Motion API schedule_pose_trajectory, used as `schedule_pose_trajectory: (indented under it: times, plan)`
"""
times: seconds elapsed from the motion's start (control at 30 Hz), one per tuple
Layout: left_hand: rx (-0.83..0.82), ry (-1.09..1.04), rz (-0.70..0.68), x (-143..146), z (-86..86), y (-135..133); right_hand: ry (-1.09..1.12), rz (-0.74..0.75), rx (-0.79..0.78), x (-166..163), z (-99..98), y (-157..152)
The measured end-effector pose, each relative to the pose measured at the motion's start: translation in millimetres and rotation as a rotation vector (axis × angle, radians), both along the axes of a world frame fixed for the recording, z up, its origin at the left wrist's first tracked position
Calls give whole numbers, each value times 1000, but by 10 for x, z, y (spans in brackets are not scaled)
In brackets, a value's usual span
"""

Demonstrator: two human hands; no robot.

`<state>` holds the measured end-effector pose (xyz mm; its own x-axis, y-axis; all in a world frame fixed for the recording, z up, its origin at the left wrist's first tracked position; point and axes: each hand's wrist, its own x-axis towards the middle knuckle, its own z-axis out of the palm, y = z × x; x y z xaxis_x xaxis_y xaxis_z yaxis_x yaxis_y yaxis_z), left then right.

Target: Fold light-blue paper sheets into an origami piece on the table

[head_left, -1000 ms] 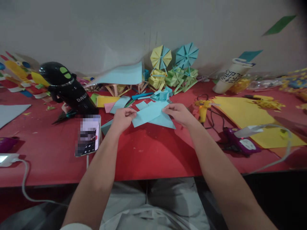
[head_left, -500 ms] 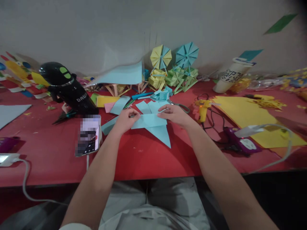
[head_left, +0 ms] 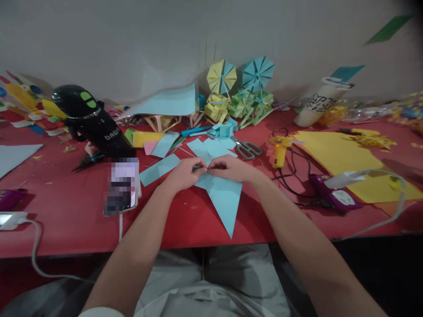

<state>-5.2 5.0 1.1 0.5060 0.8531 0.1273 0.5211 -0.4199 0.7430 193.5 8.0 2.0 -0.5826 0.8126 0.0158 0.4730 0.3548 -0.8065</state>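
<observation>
My left hand (head_left: 183,174) and my right hand (head_left: 231,167) meet at the middle of the red table (head_left: 66,207), both pinching the top of a light blue paper sheet (head_left: 224,198). The sheet hangs toward me as a long pointed triangle, its tip near the table's front edge. The fingertips of both hands touch each other over the folded top edge. More light blue paper pieces (head_left: 211,149) lie just behind my hands.
A phone (head_left: 121,187) lies left of my hands, with a black device (head_left: 94,125) behind it. Scissors (head_left: 246,149), a yellow glue gun (head_left: 280,149) with cables and a yellow sheet (head_left: 346,163) lie to the right. Folded paper pinwheels (head_left: 239,94) stand by the wall.
My hands have come together and moved toward me. The blue sheet, held wide and flat before, now hangs down as a longer pointed triangle. The scissors have come into view.
</observation>
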Motion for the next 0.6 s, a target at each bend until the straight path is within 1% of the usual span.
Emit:
schedule_pose_trajectory:
  times: [0.1,0.23,0.33,0.4,0.43,0.53,0.6]
  plan:
    - [25,-5,32,-27,45,15,2,-20,-45,26,45,12]
    - [57,4,110,-102,86,49,8,-28,-86,101,102,29]
    - [78,10,169,-166,75,85,15,-54,-160,186,132,44]
    - [95,9,213,-211,58,113,23,-96,-230,262,138,58]
    - [102,12,232,-236,52,127,16,-115,-239,307,135,68]
    - [124,24,330,-320,51,167,-16,-177,-182,451,104,117]
    - [143,3,409,-369,68,182,-24,-272,-118,525,73,160]
